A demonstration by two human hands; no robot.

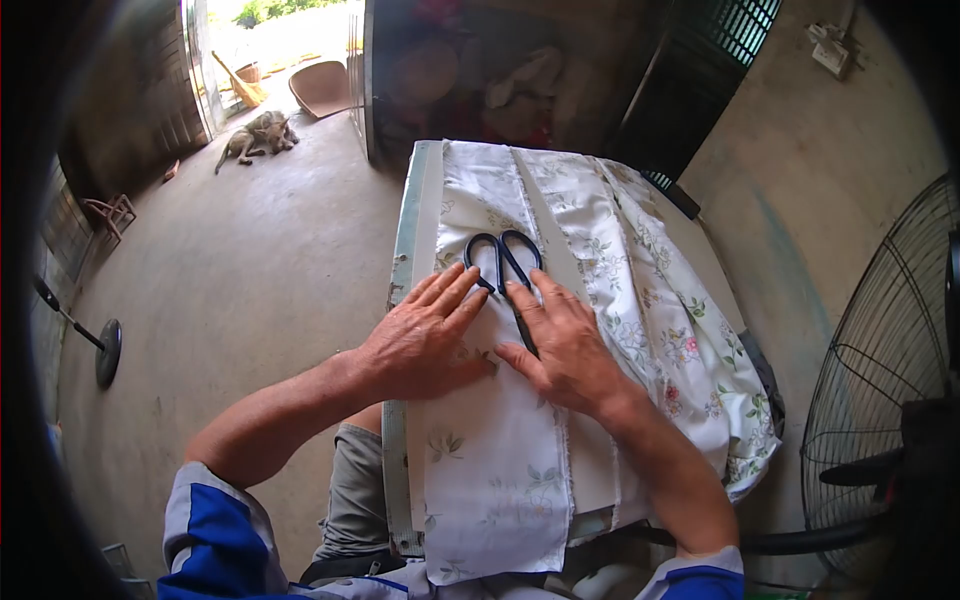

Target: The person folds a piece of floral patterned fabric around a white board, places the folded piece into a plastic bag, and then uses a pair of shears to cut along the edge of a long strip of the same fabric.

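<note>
We rest left hand [415,338] and right hand [566,347] flat, fingers outstretched, at the scissors [499,272], seemingly steadying the floral cloth [495,450].

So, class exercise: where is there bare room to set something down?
Widest: the floor bounded by the lying animal, the table and a black round-based stand. A narrow tabletop channel shows between the front cloth strip and the gathered cloth at right. Crowded: around the scissors, with left grip and right grip close by.
</note>
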